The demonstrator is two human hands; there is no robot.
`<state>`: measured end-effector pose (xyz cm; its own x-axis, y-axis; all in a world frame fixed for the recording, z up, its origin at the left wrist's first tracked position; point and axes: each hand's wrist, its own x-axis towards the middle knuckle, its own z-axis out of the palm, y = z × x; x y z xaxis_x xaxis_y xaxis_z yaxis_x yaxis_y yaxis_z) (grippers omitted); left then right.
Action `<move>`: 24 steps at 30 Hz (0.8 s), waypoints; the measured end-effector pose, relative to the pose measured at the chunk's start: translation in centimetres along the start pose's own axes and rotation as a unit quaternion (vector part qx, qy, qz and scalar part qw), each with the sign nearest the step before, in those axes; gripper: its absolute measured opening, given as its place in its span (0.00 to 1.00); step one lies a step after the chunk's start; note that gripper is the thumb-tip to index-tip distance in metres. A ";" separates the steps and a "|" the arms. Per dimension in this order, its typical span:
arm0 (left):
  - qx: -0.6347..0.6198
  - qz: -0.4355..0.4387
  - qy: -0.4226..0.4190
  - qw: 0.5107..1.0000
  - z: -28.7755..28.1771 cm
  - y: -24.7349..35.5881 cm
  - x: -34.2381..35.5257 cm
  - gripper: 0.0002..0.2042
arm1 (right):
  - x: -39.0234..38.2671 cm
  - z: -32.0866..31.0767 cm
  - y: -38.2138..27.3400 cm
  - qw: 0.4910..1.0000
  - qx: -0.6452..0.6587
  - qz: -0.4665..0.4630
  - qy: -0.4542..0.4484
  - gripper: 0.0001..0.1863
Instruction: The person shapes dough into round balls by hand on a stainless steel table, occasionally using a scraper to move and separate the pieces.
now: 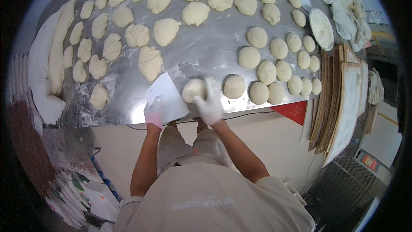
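My left hand pinches the scraper; my right hand cups dough. Balls right of the scraper look finished; lumps beyond remain.

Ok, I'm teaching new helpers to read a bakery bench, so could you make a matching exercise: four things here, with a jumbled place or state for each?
1. left hand
2. right hand
3. bowl
4. boards

A. beside the bundled cloths
B. touching a dough ball
C. packed together beyond the right end of the table
D. holding a white sheet

Pairs: 1-D, 2-B, 3-A, 4-C
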<state>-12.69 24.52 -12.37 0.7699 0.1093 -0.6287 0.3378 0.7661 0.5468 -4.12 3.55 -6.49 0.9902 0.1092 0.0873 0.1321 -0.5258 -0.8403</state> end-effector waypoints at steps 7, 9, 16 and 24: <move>0.285 0.092 0.143 0.943 8.1 2.2 -0.7 0.17 | 6.0 0.6 3.1 0.980 0.167 0.070 0.081 0.14; 0.522 0.246 0.041 0.816 0.6 5.0 0.8 0.18 | 10.2 -2.4 3.6 0.985 0.138 0.041 0.099 0.15; 0.388 0.098 0.213 0.891 -3.3 18.2 1.5 0.17 | 18.6 -6.7 3.9 0.989 -0.053 -0.049 0.131 0.18; 0.479 0.123 0.063 0.867 2.6 10.6 5.6 0.14 | 11.2 6.7 -5.4 0.996 -0.063 -0.002 -0.056 0.29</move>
<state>-3.39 31.62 -8.69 0.8379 0.3094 -0.4496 0.5121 -0.1608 0.8438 5.96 13.29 -4.58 0.9793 0.2008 0.0248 0.1479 -0.6266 -0.7652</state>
